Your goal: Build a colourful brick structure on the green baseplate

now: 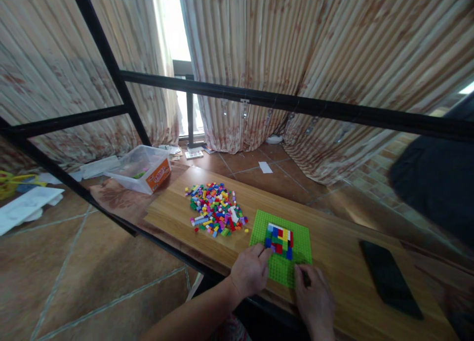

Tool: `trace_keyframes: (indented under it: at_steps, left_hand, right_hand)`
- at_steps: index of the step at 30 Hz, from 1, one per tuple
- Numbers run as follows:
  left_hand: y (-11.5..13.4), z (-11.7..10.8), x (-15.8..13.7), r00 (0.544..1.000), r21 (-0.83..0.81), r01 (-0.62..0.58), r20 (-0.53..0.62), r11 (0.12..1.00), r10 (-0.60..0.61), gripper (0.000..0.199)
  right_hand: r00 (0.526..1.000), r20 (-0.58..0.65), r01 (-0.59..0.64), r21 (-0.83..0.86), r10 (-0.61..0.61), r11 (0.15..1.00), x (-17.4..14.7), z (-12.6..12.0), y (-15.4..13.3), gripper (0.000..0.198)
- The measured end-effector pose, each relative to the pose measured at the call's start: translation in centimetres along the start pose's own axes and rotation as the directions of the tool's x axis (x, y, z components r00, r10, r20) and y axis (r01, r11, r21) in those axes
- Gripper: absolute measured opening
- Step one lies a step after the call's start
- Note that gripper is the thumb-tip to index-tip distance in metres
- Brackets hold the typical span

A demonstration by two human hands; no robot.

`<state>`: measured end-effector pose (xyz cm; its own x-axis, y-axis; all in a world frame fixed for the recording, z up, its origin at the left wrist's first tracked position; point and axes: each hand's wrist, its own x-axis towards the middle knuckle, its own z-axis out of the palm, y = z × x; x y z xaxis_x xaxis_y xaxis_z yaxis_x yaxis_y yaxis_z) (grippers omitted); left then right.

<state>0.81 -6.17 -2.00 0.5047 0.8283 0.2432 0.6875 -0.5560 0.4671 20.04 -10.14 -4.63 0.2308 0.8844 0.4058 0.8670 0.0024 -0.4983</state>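
A green studded baseplate (300, 240) lies on the wooden board, with a block of mixed toy bricks (280, 237) built near its middle. My left hand (252, 269) is closed, its fingertips at the near left side of the bricks, on a small purple brick (273, 248). Curled at the plate's near right corner is my right hand (315, 295), thumb and forefinger close together; whatever lies between them is hidden. Left of the plate spreads a pile of loose toy bricks (218, 210) in many colours.
A clear plastic box (135, 170) with an orange label stands past the wooden board's (170, 202) left end. A black phone-like slab (388, 277) lies at the right. A black metal bar (259, 97) crosses above the far side, before striped curtains (255, 44).
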Motion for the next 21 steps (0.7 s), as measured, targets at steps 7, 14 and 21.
trace_keyframes:
  at_steps: [7,14,21]
  left_hand:
    - [-0.1,0.2,-0.1,1.0,0.021,0.0,-0.009,1.0,0.001,0.039]
    - [0.1,0.0,0.0,1.0,0.017,-0.012,-0.02,1.0,0.012,0.037]
    - [0.1,0.0,-0.1,1.0,0.015,-0.01,-0.026,1.0,0.01,0.037]
  right_hand:
    - [1.0,-0.001,0.016,-0.004,-0.016,1.0,0.0,0.2,0.3,0.049]
    - [1.0,0.0,0.011,-0.02,-0.011,1.0,-0.1,0.4,0.8,0.052]
    - [0.999,-0.038,-0.001,-0.035,0.0,0.999,-0.1,0.9,1.3,0.054]
